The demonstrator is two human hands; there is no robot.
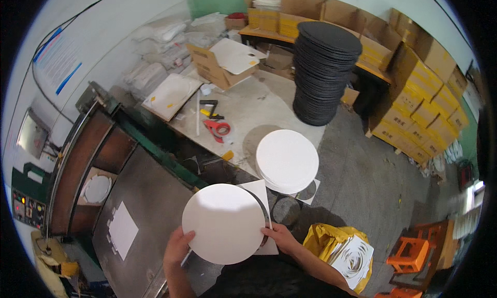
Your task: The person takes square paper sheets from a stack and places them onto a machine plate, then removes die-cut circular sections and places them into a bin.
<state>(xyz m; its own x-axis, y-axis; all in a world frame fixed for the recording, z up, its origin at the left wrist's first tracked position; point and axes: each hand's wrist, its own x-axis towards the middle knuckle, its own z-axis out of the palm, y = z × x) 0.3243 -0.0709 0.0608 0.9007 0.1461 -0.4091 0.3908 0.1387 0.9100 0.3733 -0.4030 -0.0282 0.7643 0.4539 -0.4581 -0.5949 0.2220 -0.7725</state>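
Observation:
A large white cardboard disc (222, 223) is in front of me, tilted toward me. My left hand (178, 244) is closed on its lower left edge, thumb on top. Behind the disc is a white square sheet with a round hole (273, 247), showing along the right side. My right hand (282, 238) grips this sheet, its thumb tip reaching the disc's right edge; its other fingers are mostly hidden underneath. Just beyond, a stack of white discs (287, 161) stands on the corner of the pale table (240, 124).
A tall stack of black discs (326, 75) rises behind the table. To my left is a press machine (150, 194) with a white cut piece (123, 230) on its bed. A yellow bag (317, 238) of white offcuts, an orange stool (409, 254) and stacked cartons (422, 106) stand right.

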